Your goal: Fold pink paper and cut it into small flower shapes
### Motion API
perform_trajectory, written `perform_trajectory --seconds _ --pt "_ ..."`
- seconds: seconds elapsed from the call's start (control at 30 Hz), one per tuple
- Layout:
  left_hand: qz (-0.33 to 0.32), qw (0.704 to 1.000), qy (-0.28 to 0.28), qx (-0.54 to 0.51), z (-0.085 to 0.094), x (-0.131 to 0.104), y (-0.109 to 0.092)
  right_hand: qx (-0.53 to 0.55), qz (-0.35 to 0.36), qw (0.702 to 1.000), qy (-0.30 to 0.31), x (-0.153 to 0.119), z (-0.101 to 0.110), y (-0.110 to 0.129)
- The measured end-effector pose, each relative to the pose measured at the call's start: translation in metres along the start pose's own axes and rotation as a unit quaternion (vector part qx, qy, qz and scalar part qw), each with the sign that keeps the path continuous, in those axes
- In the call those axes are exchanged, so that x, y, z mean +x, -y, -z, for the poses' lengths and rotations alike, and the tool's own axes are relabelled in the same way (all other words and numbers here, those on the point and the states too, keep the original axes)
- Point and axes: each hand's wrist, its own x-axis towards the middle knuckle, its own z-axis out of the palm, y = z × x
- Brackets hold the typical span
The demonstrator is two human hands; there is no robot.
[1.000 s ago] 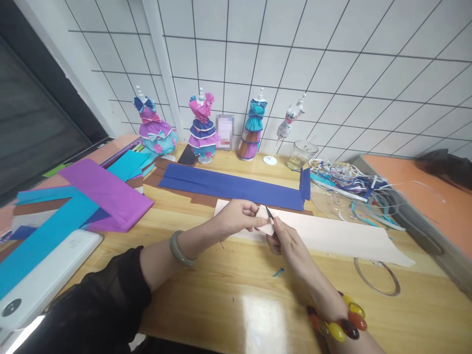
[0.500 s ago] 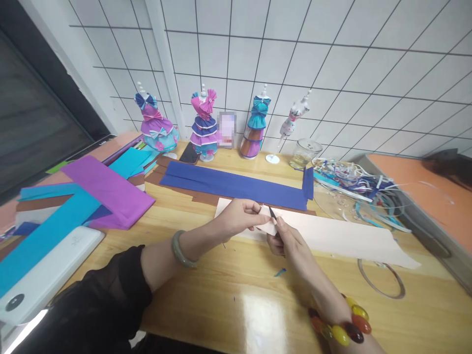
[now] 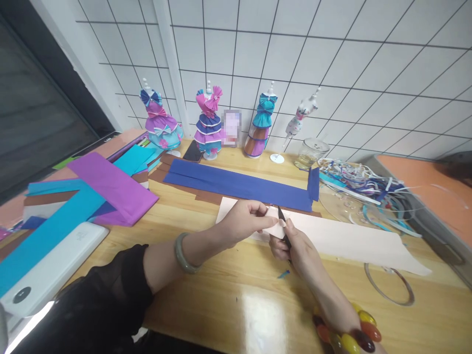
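My left hand (image 3: 245, 221) pinches a small pale pink piece (image 3: 273, 228) between thumb and fingers. Wrapped round dark scissors (image 3: 281, 215), my right hand (image 3: 298, 246) is close beside it, the blade pointing up and away at the piece's right edge. Under and behind both hands lies a long pale pink strip (image 3: 354, 241). A folded dark blue strip (image 3: 239, 184) rests beyond it, over brown material. A tiny blue scrap (image 3: 283, 274) sits on the wooden table (image 3: 206, 300) below my right hand.
Dressed miniature mannequins (image 3: 208, 125), a bare mannequin (image 3: 300, 115) and a glass jar (image 3: 311, 151) stand along the wall. Thin offcuts (image 3: 361, 182) are heaped at right, near a clear ring (image 3: 389, 285). Purple (image 3: 114, 187) and turquoise strips and a white device (image 3: 55, 265) lie left.
The view has shifted slightly, so most things sit a little to the right. The pale piece shows more fully between my hands, and the scissor blade is at its right edge.
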Motion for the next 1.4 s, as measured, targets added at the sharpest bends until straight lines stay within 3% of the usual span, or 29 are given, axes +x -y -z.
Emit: perform_trajectory --seconds 0.63,0.93,1.4 --pt "-0.016 0.999 -0.025 -0.040 -0.008 -0.003 0.002 0.020 0.023 0.999 -0.018 0.000 -0.002 -0.002" --pt "-0.023 0.999 -0.038 -0.008 -0.009 -0.005 0.004 0.030 0.028 0.999 -0.026 -0.002 -0.004 -0.003" --pt "-0.017 0.999 -0.028 -0.035 -0.010 -0.005 0.004 0.009 0.037 0.998 -0.045 -0.001 -0.006 -0.003"
